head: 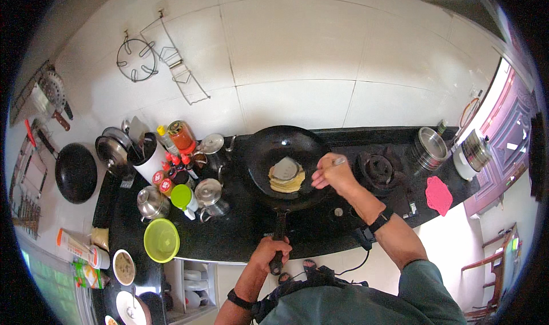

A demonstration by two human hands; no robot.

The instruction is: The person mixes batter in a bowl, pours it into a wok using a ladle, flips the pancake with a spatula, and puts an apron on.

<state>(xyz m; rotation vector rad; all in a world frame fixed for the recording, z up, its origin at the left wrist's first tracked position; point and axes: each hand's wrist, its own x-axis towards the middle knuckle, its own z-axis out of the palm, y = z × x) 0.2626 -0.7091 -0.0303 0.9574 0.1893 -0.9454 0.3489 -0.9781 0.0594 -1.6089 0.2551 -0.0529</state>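
A black wok [261, 170] sits on the dark countertop, and my left hand [270, 252] is wrapped around its handle. Inside the wok lies a yellowish, flat folded piece of food [288, 186] with the pale head of a spatula [285, 169] over it. My right hand [336, 173] is above the wok's right rim, its fingers curled and the end of a handle showing at the knuckles. The link between that handle and the spatula head is hard to make out.
Right of the wok is a second burner [379, 170], then a pink mat [438, 196] and stacked metal pans [431, 149]. To the left are metal pots [210, 192], sauce bottles [178, 160], a green bowl [161, 240] and a utensil holder [150, 166]. A soup bowl [124, 267] stands at lower left.
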